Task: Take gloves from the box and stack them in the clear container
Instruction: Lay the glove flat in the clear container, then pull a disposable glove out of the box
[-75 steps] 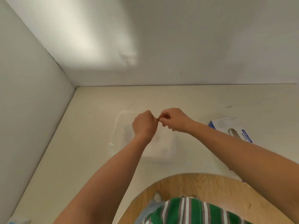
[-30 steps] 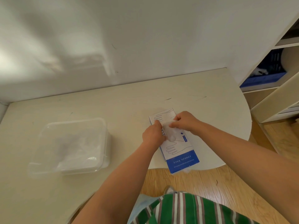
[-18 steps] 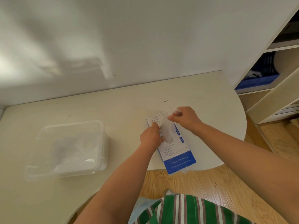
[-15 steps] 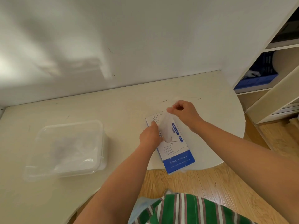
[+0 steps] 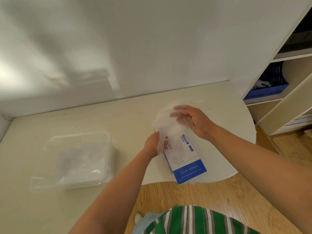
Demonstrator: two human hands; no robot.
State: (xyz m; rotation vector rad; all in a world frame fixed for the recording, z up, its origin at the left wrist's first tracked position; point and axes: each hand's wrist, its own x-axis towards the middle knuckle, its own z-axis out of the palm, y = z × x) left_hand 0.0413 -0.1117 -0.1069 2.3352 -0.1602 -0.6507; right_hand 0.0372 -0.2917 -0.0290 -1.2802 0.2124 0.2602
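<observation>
A white and blue glove box (image 5: 184, 162) lies flat near the table's front edge. My right hand (image 5: 195, 121) is raised above the box's far end and pinches a thin translucent glove (image 5: 169, 128), which hangs down from my blurred fingers to the box. My left hand (image 5: 152, 144) grips the box's left edge, and the glove's lower part drapes over its fingers. The clear container (image 5: 76, 135) stands to the left on the table, apart from both hands, with crumpled translucent gloves (image 5: 79, 159) inside.
The cream table (image 5: 118, 119) meets white walls at the back and left, and its right end is rounded. A white shelf unit (image 5: 287, 107) with a blue bin stands to the right. Wood floor shows below the table's curved front edge.
Both hands moved from the container to the box. My right hand pulled a glove out and has lifted it higher and farther back, while my left hand stayed on the box.
</observation>
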